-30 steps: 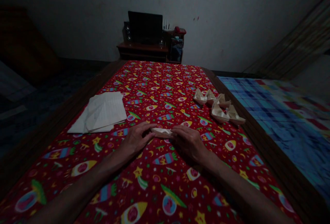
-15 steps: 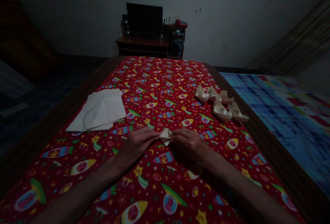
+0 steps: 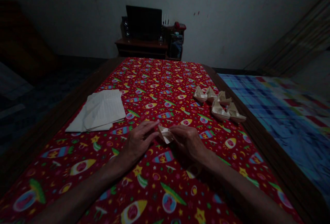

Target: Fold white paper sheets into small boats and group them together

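Note:
A small folded paper boat (image 3: pixel 166 135) is between my two hands, over the middle of the red cloth. My right hand (image 3: pixel 189 140) pinches its right end, the fingers bent around the paper. My left hand (image 3: pixel 139 140) is at the boat's left tip, with thumb and forefinger spread apart and no grip on the paper. Several finished-looking paper boats (image 3: pixel 221 110) stand grouped at the right side of the cloth. To the left lies a loose stack of lined paper sheets (image 3: pixel 104 109).
The red patterned cloth (image 3: pixel 170 90) covers a dark wooden table (image 3: pixel 260 145). Beyond its far end stand a monitor (image 3: pixel 144 22) and speakers on a brown desk (image 3: pixel 141 44). A blue checked sheet (image 3: pixel 278 124) spreads out at the right.
My left thumb and forefinger have parted and come off the boat's left tip. The boat has tilted and stays in my right hand.

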Demonstrator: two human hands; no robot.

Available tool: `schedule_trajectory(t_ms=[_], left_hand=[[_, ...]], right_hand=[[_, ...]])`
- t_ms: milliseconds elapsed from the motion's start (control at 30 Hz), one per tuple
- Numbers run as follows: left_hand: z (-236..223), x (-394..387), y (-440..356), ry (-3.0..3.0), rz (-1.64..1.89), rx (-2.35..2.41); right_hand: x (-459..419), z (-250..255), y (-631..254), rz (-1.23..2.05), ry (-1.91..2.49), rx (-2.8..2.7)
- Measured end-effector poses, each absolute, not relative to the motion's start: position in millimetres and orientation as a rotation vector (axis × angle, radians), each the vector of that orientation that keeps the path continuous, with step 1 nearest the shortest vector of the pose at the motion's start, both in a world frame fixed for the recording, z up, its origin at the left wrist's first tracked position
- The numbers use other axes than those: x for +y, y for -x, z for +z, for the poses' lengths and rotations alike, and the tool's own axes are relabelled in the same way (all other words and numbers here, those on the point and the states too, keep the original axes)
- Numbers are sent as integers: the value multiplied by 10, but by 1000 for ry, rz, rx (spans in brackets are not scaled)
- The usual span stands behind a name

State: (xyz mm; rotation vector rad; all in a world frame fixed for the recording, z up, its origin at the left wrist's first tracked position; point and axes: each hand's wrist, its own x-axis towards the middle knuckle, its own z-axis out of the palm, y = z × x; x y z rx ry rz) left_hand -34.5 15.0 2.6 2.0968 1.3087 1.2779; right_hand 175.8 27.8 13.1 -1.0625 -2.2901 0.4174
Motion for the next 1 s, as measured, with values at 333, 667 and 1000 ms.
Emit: schedule_trajectory(t_ms=[333,667,1000], left_hand=[[16,29,73,-923,1081,1103],[110,-19,69,-838,1077,1114],[83,-28,79,-828,1110,1057]], right_hand=[[306,-43,-1715,902,1220,-1642],[251,-45,-1689,864,1179,-1652],[196,-14,-1651,712,1052,-1718]])
